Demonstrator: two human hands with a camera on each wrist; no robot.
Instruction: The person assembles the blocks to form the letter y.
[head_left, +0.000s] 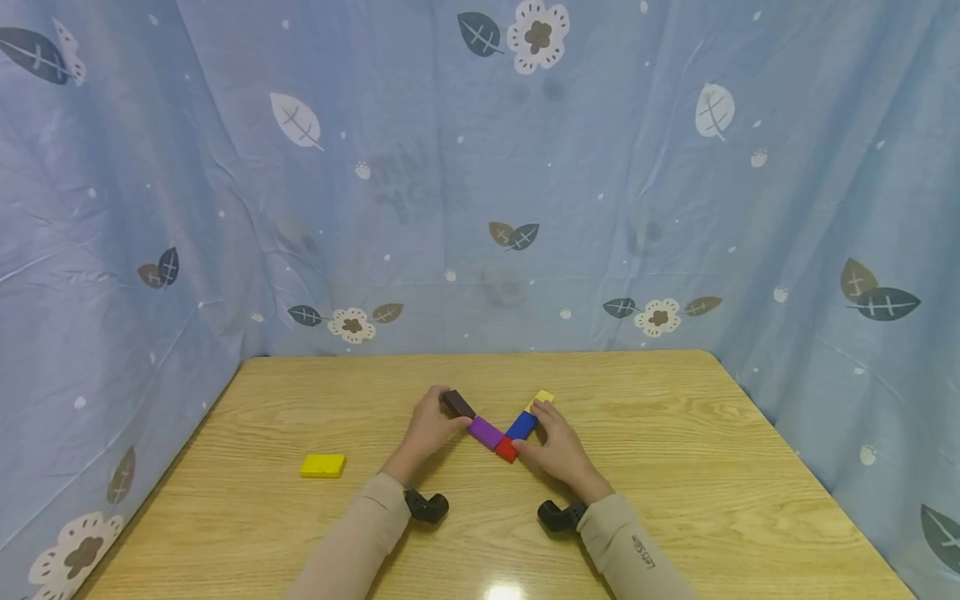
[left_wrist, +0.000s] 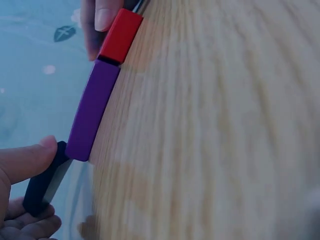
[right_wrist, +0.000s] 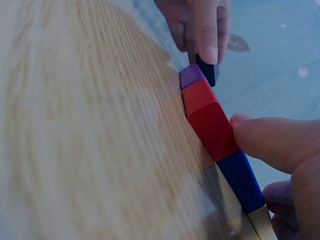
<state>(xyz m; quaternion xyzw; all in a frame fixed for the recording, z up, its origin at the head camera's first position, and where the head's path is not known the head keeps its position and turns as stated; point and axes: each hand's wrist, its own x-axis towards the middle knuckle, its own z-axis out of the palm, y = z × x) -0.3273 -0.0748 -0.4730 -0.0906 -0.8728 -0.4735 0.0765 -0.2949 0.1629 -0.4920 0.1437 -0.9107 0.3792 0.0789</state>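
Observation:
Several coloured blocks lie end to end on the table in a V shape. My left hand pinches the dark brown block at the V's far left end between thumb and fingers. That block meets the purple block, which runs down to the red block at the V's point. From there the blue block and a yellow block form the right arm. My right hand holds this arm, its thumb against the red block and its curled fingers at the blue and yellow blocks, partly covering them.
A second yellow block lies flat on the wooden table, left of my left forearm. Blue patterned curtains hang behind the table and along both sides. Black wrist cameras sit under both wrists.

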